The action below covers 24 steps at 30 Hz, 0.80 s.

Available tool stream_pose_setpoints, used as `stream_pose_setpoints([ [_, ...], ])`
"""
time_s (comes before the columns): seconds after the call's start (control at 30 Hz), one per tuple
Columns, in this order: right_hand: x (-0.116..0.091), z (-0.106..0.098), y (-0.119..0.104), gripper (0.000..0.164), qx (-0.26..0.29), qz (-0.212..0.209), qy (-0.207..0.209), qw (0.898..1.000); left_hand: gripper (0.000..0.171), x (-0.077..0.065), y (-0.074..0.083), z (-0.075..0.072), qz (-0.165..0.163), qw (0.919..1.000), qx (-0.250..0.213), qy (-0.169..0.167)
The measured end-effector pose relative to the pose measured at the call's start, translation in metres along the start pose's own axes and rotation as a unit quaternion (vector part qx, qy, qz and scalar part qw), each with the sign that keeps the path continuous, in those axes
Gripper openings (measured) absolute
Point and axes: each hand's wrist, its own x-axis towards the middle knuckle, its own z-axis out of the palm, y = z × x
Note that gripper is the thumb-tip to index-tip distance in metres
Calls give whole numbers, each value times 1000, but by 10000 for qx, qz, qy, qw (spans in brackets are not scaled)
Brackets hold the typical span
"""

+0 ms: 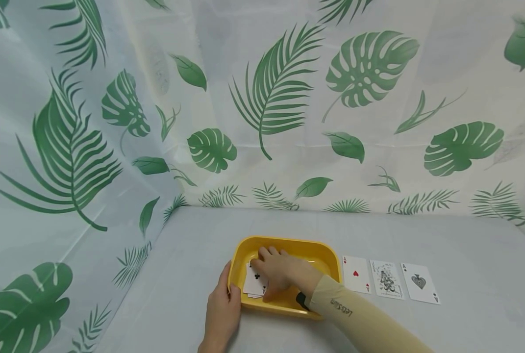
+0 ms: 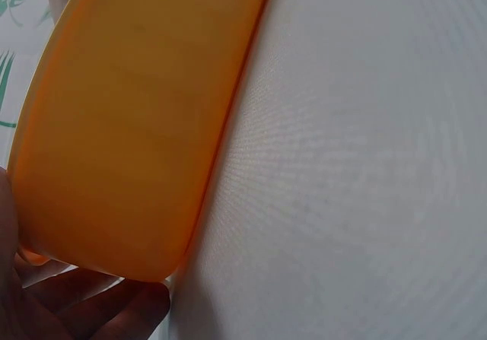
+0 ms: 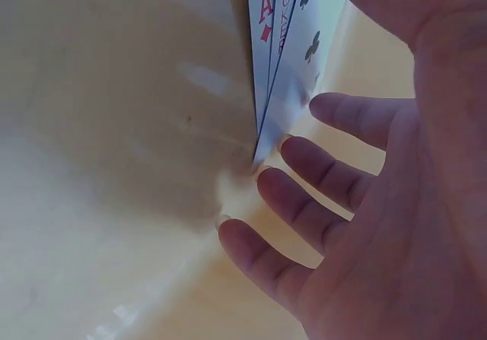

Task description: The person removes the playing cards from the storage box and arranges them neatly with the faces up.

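Note:
My left hand (image 1: 222,311) grips the left end of a yellow plastic tray (image 1: 288,240), thumb at the rim and fingers against its outer wall (image 2: 122,150). Inside the tray, my right hand (image 1: 276,269) reaches over a small pile of playing cards at the left end. A clubs card (image 1: 252,283) lies on top. Under it, the right wrist view shows the edges of a joker and an ace of diamonds (image 3: 264,36). The right fingers (image 3: 327,173) are spread and gently bent, their tips close to the cards' edge.
Right of the tray, three cards lie face up in a row: an ace of hearts (image 1: 355,274), a joker (image 1: 387,279) and an ace of spades (image 1: 419,283). A leaf-printed curtain (image 1: 288,162) borders the pale table (image 1: 478,260) behind and on the left.

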Motion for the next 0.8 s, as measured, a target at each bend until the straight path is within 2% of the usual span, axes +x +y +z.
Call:
stream_pose_setpoints([
  [0.17, 1, 0, 1, 75, 151, 16, -30, 9999, 53, 0, -1, 0, 46, 10000, 13, 16],
  [0.3, 1, 0, 0, 80, 180, 17, -69, 9998, 53, 0, -1, 0, 73, 10000, 4, 18],
  [0.53, 3, 0, -7, 95, -113, 142, 54, 9998, 53, -1, -2, -1, 90, 10000, -6, 27],
  [0.8, 9, 3, -9, 97, -226, 327, 9, 9992, 54, 0, -1, 1, 2, 10000, 46, 28],
])
